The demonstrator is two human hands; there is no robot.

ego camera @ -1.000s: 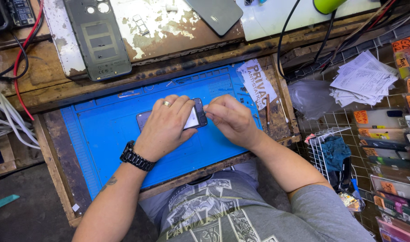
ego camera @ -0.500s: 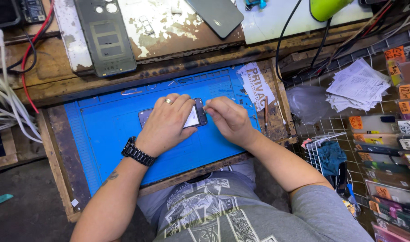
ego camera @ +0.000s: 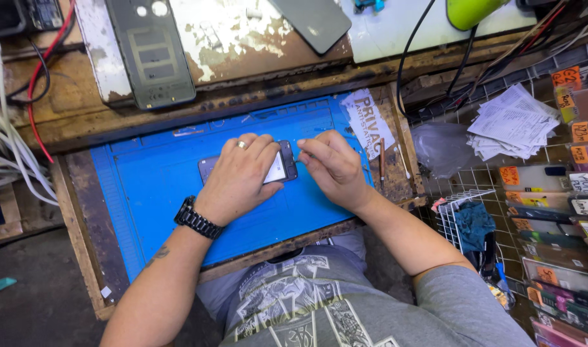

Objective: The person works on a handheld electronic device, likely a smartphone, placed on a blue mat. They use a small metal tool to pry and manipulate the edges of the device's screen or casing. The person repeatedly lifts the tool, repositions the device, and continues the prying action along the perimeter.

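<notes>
A dark phone (ego camera: 282, 166) lies flat on a blue work mat (ego camera: 159, 186), its long side running left to right. My left hand (ego camera: 239, 177) presses down on the phone and covers most of it; a ring is on one finger and a black watch on the wrist. My right hand (ego camera: 329, 168) is at the phone's right end, its fingers pinched together on something small and thin that I cannot make out. The mat sits in a worn wooden tray in front of my lap.
On the bench behind lie a dark phone back panel (ego camera: 151, 54) and a grey phone (ego camera: 312, 22). White cables (ego camera: 11, 160) hang at the left. A white printed sheet (ego camera: 368, 122), thin tools, a paper stack (ego camera: 512, 122) and a wire rack of phone cases (ego camera: 564, 212) are at the right.
My right hand has shifted slightly along the phone's right end. My left hand stays pressed on the phone.
</notes>
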